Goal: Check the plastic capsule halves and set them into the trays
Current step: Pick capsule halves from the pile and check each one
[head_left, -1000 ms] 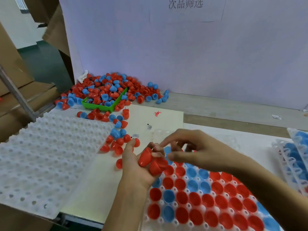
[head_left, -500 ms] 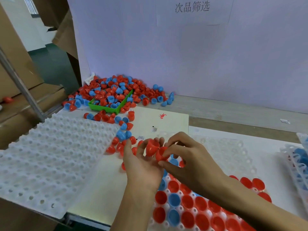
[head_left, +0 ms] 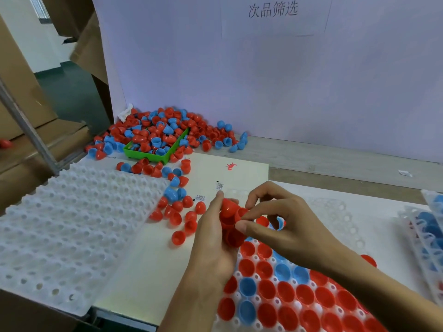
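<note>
Nearest, a white tray lies on the desk with most of its near pockets filled by red and blue capsule halves. Just above its far edge, the left hand cups a small cluster of red halves, its fingers curled around them. The right hand pinches one red half at the top of that cluster between thumb and forefinger; whether it is already free of the others is hard to tell. This looks like the checking step: one half being drawn out for a look. Next it would need turning to view rim and inside, then seating open side up in a free pocket. Left lies an unfilled tray. Beyond, loose halves are scattered, and farther back a heap surrounds a green bin.
</note>
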